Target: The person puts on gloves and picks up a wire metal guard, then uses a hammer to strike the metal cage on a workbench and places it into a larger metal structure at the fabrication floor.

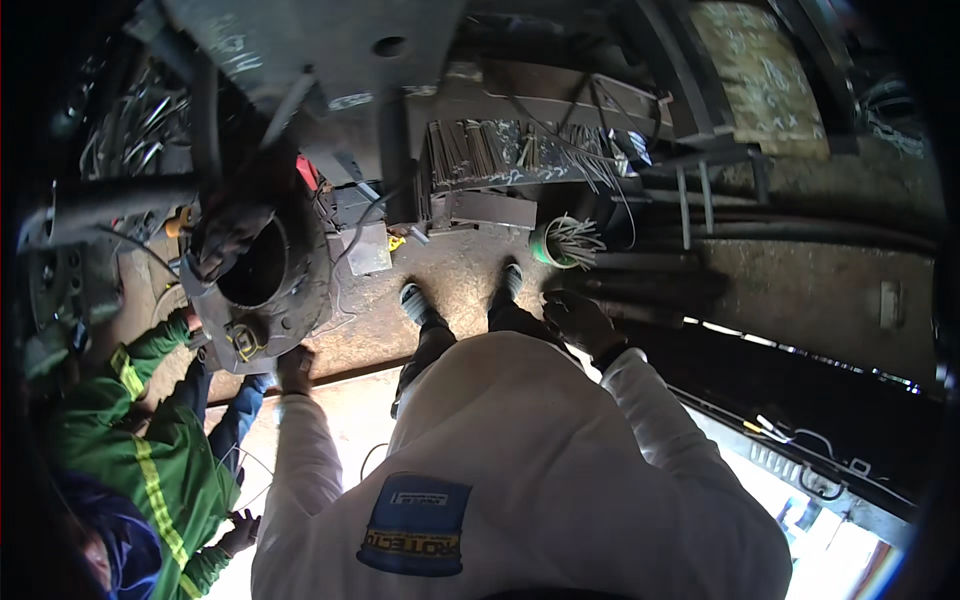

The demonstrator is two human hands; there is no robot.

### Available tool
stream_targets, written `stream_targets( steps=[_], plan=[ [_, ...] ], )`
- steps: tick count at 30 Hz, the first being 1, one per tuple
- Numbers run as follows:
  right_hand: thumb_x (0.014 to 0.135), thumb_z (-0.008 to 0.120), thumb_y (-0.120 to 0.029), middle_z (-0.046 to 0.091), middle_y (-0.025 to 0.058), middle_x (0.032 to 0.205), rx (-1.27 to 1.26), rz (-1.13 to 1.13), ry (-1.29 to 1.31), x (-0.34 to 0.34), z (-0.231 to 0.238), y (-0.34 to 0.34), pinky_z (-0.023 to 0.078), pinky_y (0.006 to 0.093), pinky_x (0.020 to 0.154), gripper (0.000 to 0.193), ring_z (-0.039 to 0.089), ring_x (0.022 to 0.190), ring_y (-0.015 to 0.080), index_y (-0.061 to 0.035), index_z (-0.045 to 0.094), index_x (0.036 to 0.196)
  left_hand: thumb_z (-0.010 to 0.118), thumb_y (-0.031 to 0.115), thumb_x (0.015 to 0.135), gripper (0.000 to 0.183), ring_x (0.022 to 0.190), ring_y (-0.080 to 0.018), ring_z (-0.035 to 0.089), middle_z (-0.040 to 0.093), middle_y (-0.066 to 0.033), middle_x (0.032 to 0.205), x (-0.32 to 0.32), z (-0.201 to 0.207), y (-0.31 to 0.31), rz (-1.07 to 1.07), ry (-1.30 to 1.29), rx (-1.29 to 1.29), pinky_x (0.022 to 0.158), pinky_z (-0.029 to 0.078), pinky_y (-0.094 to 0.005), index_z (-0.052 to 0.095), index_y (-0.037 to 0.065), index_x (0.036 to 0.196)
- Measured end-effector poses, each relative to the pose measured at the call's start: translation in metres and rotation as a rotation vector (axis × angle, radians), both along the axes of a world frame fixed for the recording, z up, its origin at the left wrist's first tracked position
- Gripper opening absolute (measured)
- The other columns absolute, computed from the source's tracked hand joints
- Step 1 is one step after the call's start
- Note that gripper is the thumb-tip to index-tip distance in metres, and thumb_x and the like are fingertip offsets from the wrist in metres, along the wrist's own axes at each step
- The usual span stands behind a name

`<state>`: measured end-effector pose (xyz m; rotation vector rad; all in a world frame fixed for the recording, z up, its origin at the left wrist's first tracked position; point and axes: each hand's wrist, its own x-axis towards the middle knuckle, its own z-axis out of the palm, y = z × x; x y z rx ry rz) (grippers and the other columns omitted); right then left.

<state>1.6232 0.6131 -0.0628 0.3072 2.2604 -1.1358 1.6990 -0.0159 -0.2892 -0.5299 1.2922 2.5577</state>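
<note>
My left hand is at the near right edge of a heavy round metal piece with a wide opening and a flat flange. Its fingers are dark and partly hidden, so their grip is unclear. On the flange lies a small yellow and black object, perhaps a tape measure. A dark, glove-like shape covers part of the opening's rim. My right hand, in a dark glove, hangs beside my right leg with its fingers loosely apart. I see nothing in it. Nearby stands a green bucket full of thin rods.
A person in a green jacket with yellow stripes works at the left, one hand by the metal piece. Bundled rods fill a shelf ahead. Steel beams and dark bars lie right. A metal box sits on the floor.
</note>
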Motion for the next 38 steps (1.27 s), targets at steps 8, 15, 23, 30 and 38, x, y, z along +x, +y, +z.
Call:
stream_targets(
  steps=[8,15,23,30,38],
  plan=[
    [0.098,0.059,-0.03,0.071,0.0109,0.113,0.113,-0.151,-0.187,0.027,-0.011,0.041,0.057,0.0412,0.083,0.025,0.069,0.1,0.0292,-0.0137,0.072,0.113,0.066,0.025,0.096,0.044,0.118,-0.0347,0.065,0.069,-0.0198,0.126,0.0,0.074,0.208,-0.91,-0.118,-1.0,0.099,0.052,-0.0398,0.061,0.003,0.134],
    [0.082,0.072,-0.013,0.071,0.0094,0.102,-0.026,0.022,0.141,0.063,-0.113,0.143,0.058,0.0378,0.074,0.025,0.069,0.091,0.0248,-0.0103,0.07,0.106,0.062,0.02,0.098,0.036,0.103,-0.0334,0.072,0.073,-0.021,0.111,-0.088,0.212,0.303,-0.875,0.376,-1.11,0.088,0.056,-0.039,0.063,0.003,0.13],
    [0.1,0.061,-0.032,0.058,0.0005,0.075,-0.415,-0.439,-0.509,0.091,-0.23,0.247,0.047,0.032,0.059,0.019,0.055,0.065,0.014,-0.0133,0.064,0.1,0.055,0.002,0.102,0.027,0.114,-0.0296,0.067,0.068,-0.02,0.126,-0.251,0.421,0.477,-0.139,1.082,-1.104,0.099,0.052,-0.0364,0.064,-0.002,0.127],
    [0.094,0.062,-0.018,0.071,0.0127,0.109,0.133,0.192,-0.345,0.009,-0.176,0.241,0.054,0.0459,0.087,0.021,0.068,0.103,0.0315,-0.0117,0.065,0.113,0.069,0.014,0.097,0.03,0.101,-0.0302,0.071,0.07,-0.0214,0.112,-0.347,0.422,0.495,-0.307,1.247,-1.716,0.083,0.057,-0.0363,0.064,-0.001,0.123],
    [0.085,0.074,-0.026,0.068,0.0179,0.092,0.165,0.454,0.242,0.032,-0.306,0.2,0.051,0.0467,0.083,0.026,0.067,0.093,0.0341,-0.0069,0.064,0.101,0.064,0.012,0.1,0.034,0.127,-0.0335,0.061,0.06,-0.0202,0.14,-0.359,0.413,0.484,-0.513,1.523,-2.107,0.103,0.053,-0.0386,0.065,0.009,0.134]
  ],
)
